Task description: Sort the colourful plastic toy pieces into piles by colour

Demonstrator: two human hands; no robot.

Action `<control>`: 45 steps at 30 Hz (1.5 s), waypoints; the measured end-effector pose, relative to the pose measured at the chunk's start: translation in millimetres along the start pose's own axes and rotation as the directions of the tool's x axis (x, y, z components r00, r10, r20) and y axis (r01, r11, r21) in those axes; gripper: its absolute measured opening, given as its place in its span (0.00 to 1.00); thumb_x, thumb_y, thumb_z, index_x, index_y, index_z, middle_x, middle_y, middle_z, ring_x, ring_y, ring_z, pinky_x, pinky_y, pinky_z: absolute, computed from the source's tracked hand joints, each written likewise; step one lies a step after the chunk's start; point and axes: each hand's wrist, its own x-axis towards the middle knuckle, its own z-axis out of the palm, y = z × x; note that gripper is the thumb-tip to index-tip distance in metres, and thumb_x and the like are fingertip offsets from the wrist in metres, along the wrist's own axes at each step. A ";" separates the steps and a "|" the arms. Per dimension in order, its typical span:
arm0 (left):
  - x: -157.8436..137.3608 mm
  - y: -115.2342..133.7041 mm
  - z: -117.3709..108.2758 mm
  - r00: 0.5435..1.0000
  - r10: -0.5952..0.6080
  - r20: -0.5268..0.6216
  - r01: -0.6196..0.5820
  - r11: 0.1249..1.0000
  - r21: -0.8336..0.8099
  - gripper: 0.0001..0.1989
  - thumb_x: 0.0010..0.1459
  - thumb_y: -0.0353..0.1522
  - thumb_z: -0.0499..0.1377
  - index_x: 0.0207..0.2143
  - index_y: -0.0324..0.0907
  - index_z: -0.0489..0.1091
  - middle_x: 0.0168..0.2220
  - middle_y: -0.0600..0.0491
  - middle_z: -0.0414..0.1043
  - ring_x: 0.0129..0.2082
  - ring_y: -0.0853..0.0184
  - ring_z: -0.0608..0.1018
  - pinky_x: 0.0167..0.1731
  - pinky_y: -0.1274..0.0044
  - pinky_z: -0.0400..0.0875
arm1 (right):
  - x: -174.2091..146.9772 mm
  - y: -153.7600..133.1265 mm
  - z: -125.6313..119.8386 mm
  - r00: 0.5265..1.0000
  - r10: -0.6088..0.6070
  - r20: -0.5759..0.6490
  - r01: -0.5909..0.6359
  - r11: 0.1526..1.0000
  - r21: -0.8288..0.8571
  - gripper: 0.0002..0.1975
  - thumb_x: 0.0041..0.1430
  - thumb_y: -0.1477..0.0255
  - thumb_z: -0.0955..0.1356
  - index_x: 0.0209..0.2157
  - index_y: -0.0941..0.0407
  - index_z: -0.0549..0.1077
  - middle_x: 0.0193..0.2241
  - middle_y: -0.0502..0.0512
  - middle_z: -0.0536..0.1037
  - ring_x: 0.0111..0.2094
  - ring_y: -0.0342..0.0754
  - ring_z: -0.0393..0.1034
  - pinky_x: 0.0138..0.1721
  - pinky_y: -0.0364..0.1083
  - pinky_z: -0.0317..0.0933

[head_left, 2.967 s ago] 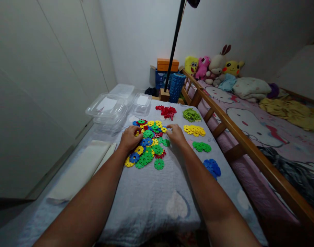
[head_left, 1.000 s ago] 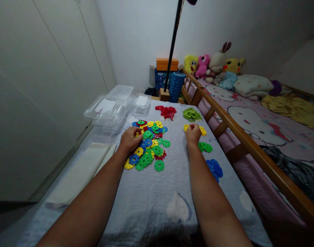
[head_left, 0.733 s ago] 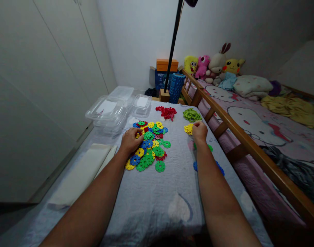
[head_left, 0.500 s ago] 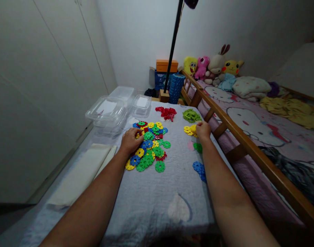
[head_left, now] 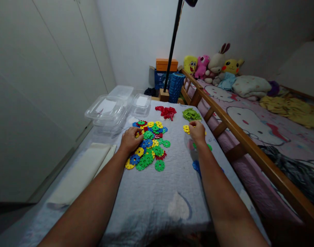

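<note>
A mixed pile of flat, notched plastic discs in green, blue, yellow and red lies mid-table. My left hand rests at the pile's left edge, fingers curled in; whatever is between them is hidden. My right hand is over the small group of yellow discs, fingertips pinched together, and I cannot make out anything in them. Behind that hand sit light-green discs, and red pieces lie farther left. Blue discs and green discs are partly covered by my right forearm.
Clear plastic containers stand at the back left, with a folded cream cloth nearer me. A wooden bed rail runs along the right side. At the far end rises a black pole on a wooden base.
My right hand has shifted a little left and now covers more of the yellow discs. My left hand stays at the pile.
</note>
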 end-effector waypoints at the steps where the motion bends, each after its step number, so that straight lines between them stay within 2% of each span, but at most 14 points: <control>1: 0.0 -0.2 0.1 1.000 -0.001 -0.001 0.001 1.000 0.000 0.14 0.55 0.40 0.57 0.41 0.45 0.75 0.45 0.48 0.77 0.49 0.56 0.77 0.52 0.66 0.70 | -8.9 -7.8 3.7 0.995 -0.041 0.087 0.038 0.999 0.026 0.09 0.53 0.77 0.65 0.33 0.57 0.78 0.33 0.55 0.81 0.36 0.50 0.73 0.42 0.47 0.65; 2: 0.0 -0.4 0.2 1.000 -0.001 -0.002 0.001 1.000 0.000 0.14 0.55 0.40 0.58 0.41 0.45 0.75 0.45 0.48 0.77 0.49 0.56 0.77 0.53 0.66 0.70 | -18.3 -15.4 7.9 0.975 -0.090 0.202 0.080 0.995 0.054 0.09 0.54 0.76 0.66 0.34 0.57 0.78 0.33 0.54 0.80 0.35 0.49 0.72 0.41 0.46 0.65; 3: 0.0 -0.5 0.2 1.000 0.001 -0.003 -0.001 1.000 0.000 0.14 0.55 0.40 0.58 0.41 0.45 0.75 0.45 0.48 0.77 0.49 0.56 0.77 0.53 0.66 0.70 | -28.0 -22.2 12.4 0.936 -0.145 0.321 0.127 0.989 0.076 0.09 0.54 0.75 0.67 0.35 0.57 0.79 0.33 0.54 0.80 0.35 0.49 0.72 0.41 0.46 0.65; 5: -0.2 -0.7 0.0 1.000 0.008 -0.002 -0.008 1.000 -0.002 0.14 0.55 0.39 0.57 0.41 0.45 0.75 0.46 0.48 0.77 0.49 0.56 0.77 0.53 0.65 0.69 | -46.3 -32.6 21.3 0.835 -0.251 0.490 0.232 0.968 0.100 0.11 0.55 0.75 0.68 0.39 0.57 0.80 0.37 0.54 0.80 0.37 0.48 0.72 0.42 0.46 0.64; 6: -0.4 -0.7 -0.2 1.000 0.010 0.000 -0.010 1.000 -0.003 0.14 0.55 0.39 0.57 0.41 0.45 0.75 0.46 0.48 0.77 0.49 0.56 0.77 0.54 0.65 0.69 | -54.0 -35.9 25.3 0.789 -0.291 0.540 0.285 0.954 0.098 0.12 0.55 0.75 0.69 0.42 0.57 0.80 0.39 0.55 0.80 0.39 0.48 0.72 0.44 0.46 0.64; 8: -0.6 -0.2 -0.8 1.000 0.010 0.005 -0.010 1.000 -0.004 0.14 0.55 0.39 0.57 0.41 0.45 0.75 0.46 0.48 0.77 0.49 0.56 0.77 0.53 0.65 0.69 | -65.5 -38.9 31.9 0.728 -0.338 0.596 0.378 0.924 0.062 0.15 0.55 0.77 0.70 0.45 0.57 0.80 0.43 0.57 0.78 0.44 0.50 0.70 0.49 0.47 0.62; 11: -1.0 1.1 -1.7 1.000 0.006 0.009 -0.006 1.000 -0.002 0.14 0.55 0.39 0.57 0.41 0.44 0.75 0.46 0.48 0.76 0.49 0.56 0.77 0.53 0.65 0.70 | -72.6 -37.4 37.4 0.692 -0.339 0.638 0.455 0.890 -0.020 0.14 0.55 0.77 0.71 0.45 0.58 0.79 0.44 0.58 0.76 0.47 0.52 0.68 0.53 0.49 0.59; 18: -0.8 0.5 -1.0 1.000 0.006 0.009 -0.007 1.000 0.007 0.15 0.54 0.39 0.57 0.41 0.45 0.75 0.46 0.48 0.76 0.49 0.56 0.77 0.54 0.65 0.70 | -70.5 -35.8 33.8 0.712 -0.317 0.627 0.431 0.902 -0.033 0.08 0.54 0.77 0.72 0.38 0.57 0.75 0.39 0.54 0.73 0.42 0.48 0.64 0.46 0.45 0.57; 24: 0.2 -3.7 0.3 0.999 0.031 0.006 -0.031 0.999 0.009 0.15 0.55 0.39 0.57 0.42 0.44 0.75 0.45 0.47 0.76 0.48 0.56 0.77 0.52 0.65 0.70 | -68.2 -35.9 24.7 0.744 -0.244 0.622 0.312 0.950 -0.001 0.07 0.52 0.76 0.72 0.34 0.56 0.72 0.30 0.48 0.74 0.32 0.44 0.63 0.34 0.42 0.51; 27: 0.2 -4.0 0.5 1.000 0.023 0.004 -0.023 1.000 0.008 0.15 0.55 0.40 0.57 0.42 0.44 0.75 0.45 0.48 0.76 0.47 0.56 0.77 0.51 0.66 0.70 | -59.3 -30.9 13.0 0.764 -0.243 0.598 0.278 0.960 0.034 0.05 0.51 0.78 0.70 0.31 0.56 0.72 0.28 0.47 0.74 0.31 0.43 0.64 0.33 0.42 0.52; 31: 0.4 -4.5 1.2 1.000 0.018 -0.002 -0.018 1.000 0.006 0.15 0.54 0.40 0.57 0.41 0.44 0.76 0.45 0.48 0.76 0.48 0.56 0.77 0.52 0.66 0.71 | -40.8 -19.4 -15.2 0.809 -0.199 0.553 0.206 0.977 0.051 0.04 0.52 0.78 0.67 0.30 0.56 0.73 0.26 0.47 0.74 0.28 0.43 0.65 0.32 0.42 0.55; 37: 1.4 -6.6 3.0 1.000 0.020 -0.006 -0.020 1.000 0.005 0.15 0.54 0.40 0.57 0.41 0.45 0.76 0.45 0.48 0.76 0.49 0.56 0.76 0.53 0.66 0.70 | -28.4 6.2 -54.8 0.863 -0.122 0.491 0.166 0.985 -0.047 0.06 0.49 0.79 0.67 0.29 0.56 0.74 0.27 0.49 0.76 0.31 0.44 0.68 0.33 0.41 0.56; 40: 1.6 -6.9 3.4 1.000 0.018 -0.006 -0.017 1.000 0.014 0.16 0.55 0.41 0.57 0.43 0.44 0.76 0.46 0.48 0.76 0.48 0.56 0.77 0.53 0.66 0.70 | -31.1 17.8 -60.5 0.874 -0.083 0.479 0.156 0.981 -0.114 0.07 0.48 0.80 0.66 0.27 0.56 0.73 0.25 0.48 0.76 0.30 0.44 0.67 0.31 0.41 0.55; 45: 1.4 -6.3 2.8 1.000 0.023 -0.001 -0.023 1.000 0.019 0.17 0.55 0.41 0.57 0.43 0.44 0.76 0.46 0.47 0.76 0.48 0.56 0.77 0.51 0.65 0.70 | -36.4 25.7 -53.2 0.878 -0.066 0.474 0.172 0.968 -0.183 0.06 0.50 0.80 0.66 0.27 0.55 0.71 0.27 0.50 0.76 0.31 0.45 0.68 0.33 0.42 0.54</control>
